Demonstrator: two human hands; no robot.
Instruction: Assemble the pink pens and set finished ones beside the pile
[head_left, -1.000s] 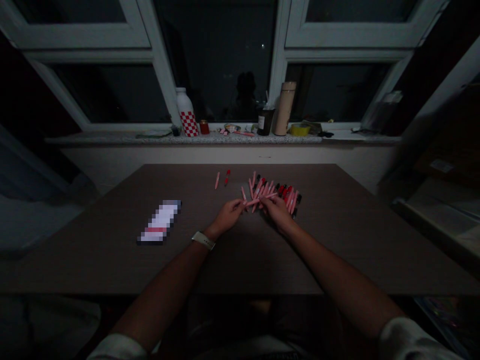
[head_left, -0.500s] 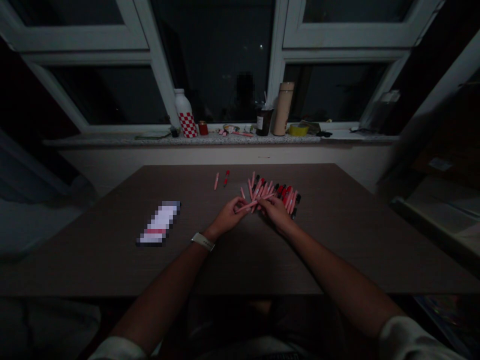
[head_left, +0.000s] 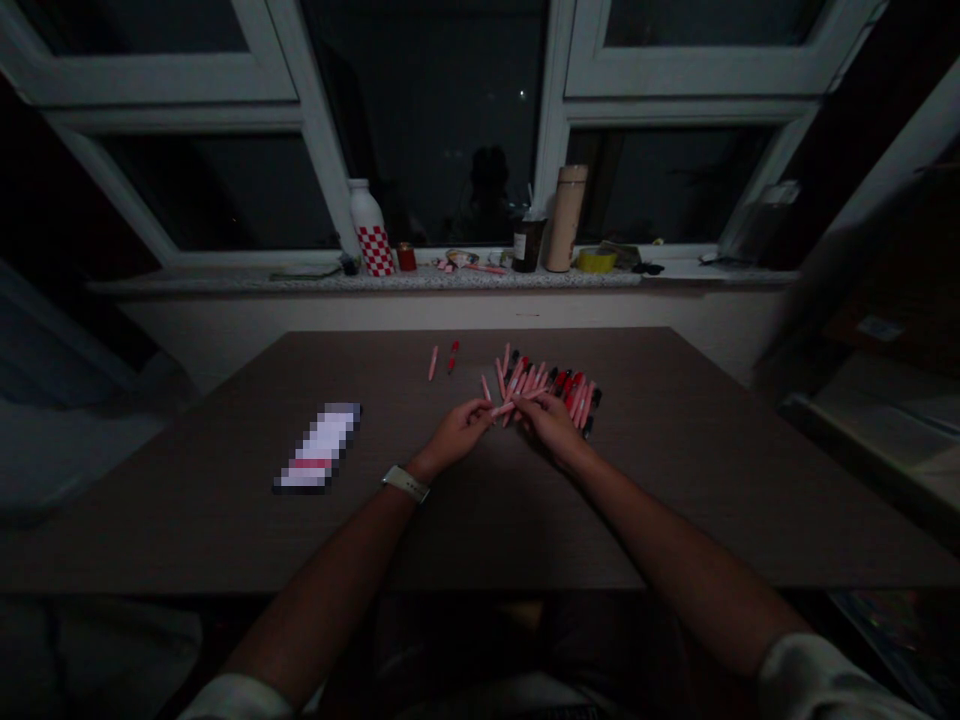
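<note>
Pink pen (head_left: 517,406): I hold it between my two hands, slightly tilted, just in front of the pile. Less of its left end shows now than half a second ago.
Left hand (head_left: 450,437): My fingers are pressed together and pinch the pen's left end. This hand has moved a little closer to my right hand.
Right hand (head_left: 551,428): My fingers pinch the pen's right end, almost in the same place as before.
Pile of pens (head_left: 561,385): Pink and red pens lie on the dark table (head_left: 225,500), touching my right fingers.
Two loose pens (head_left: 442,359): They lie apart, beyond my hands.
</note>
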